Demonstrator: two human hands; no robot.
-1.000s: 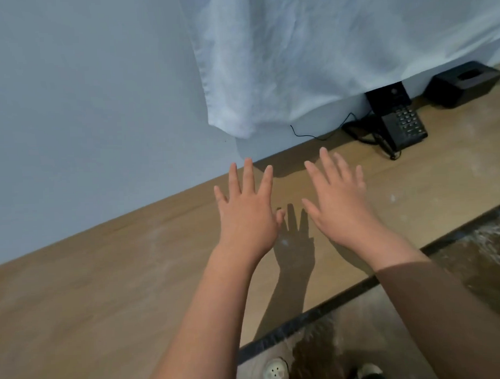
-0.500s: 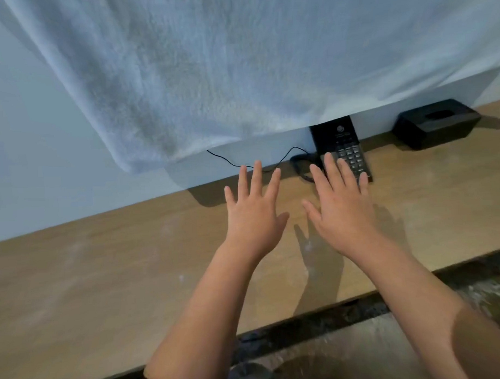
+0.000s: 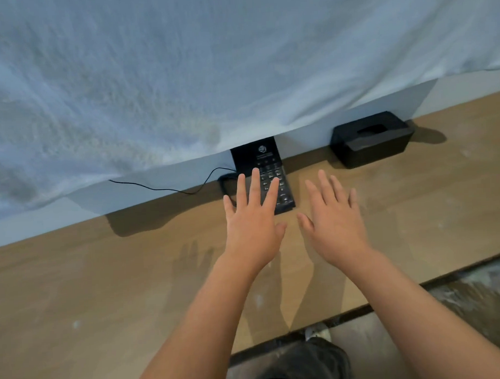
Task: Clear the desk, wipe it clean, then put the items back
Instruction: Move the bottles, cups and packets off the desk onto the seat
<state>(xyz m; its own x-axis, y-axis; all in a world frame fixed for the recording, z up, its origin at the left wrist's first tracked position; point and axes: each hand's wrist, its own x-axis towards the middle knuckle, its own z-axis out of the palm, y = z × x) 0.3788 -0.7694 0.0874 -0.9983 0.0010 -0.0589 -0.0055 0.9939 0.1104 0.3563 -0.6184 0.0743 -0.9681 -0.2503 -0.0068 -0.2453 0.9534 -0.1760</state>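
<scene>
A long wooden desk (image 3: pixel 104 279) with pale dusty smears runs along a grey wall. A black telephone (image 3: pixel 263 163) with a keypad stands at the wall, its thin cable (image 3: pixel 163 188) trailing left. To its right sits a black tissue box (image 3: pixel 371 138). My left hand (image 3: pixel 251 223) hovers flat with fingers spread, its fingertips overlapping the phone's keypad in view. Just right of the phone, my right hand (image 3: pixel 333 220) is also flat and spread above bare wood. Neither hand holds anything.
A large white towel (image 3: pixel 210 71) hangs across the top of the view, hiding most of the wall and the phone's upper edge. The desk's front edge (image 3: pixel 388 300) borders a dark patterned floor (image 3: pixel 479 292). A shoe (image 3: pixel 317 333) shows below.
The view has swung right and closer. The phone and tissue box now sit nearer the centre, the towel fills more of the top, and both spread hands have reached the phone.
</scene>
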